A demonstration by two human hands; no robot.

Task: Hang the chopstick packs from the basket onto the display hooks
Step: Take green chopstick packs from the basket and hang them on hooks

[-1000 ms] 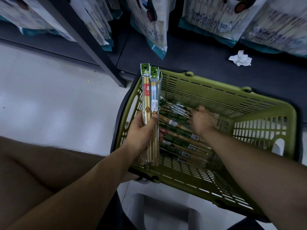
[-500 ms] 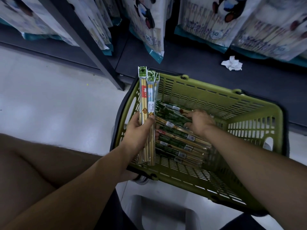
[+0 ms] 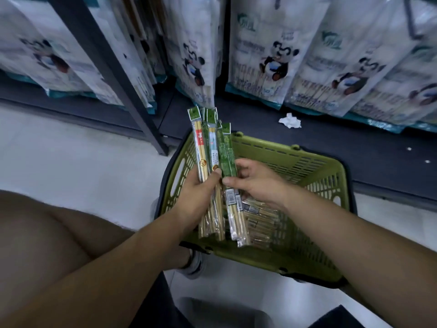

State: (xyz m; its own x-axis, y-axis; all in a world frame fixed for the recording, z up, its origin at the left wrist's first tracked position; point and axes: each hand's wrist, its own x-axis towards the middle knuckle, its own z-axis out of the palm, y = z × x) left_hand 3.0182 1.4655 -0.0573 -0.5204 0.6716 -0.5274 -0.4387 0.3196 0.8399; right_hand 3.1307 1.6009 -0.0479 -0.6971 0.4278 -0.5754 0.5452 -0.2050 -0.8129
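Right hand [image 3: 257,183] has lifted a green chopstick pack [image 3: 227,157] from the basket [image 3: 307,157], pinching it against the bundle [image 3: 201,147] the left hand [image 3: 196,197] grips — still gathering, with more packs [image 3: 257,223] left inside.

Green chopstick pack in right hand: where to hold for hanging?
Pinch the green pack across its narrow middle from its right side, as the right hand does. It stands nearly upright, long and flat; the left hand and its bundle block the left, and a mid grip leaves the top tab free.
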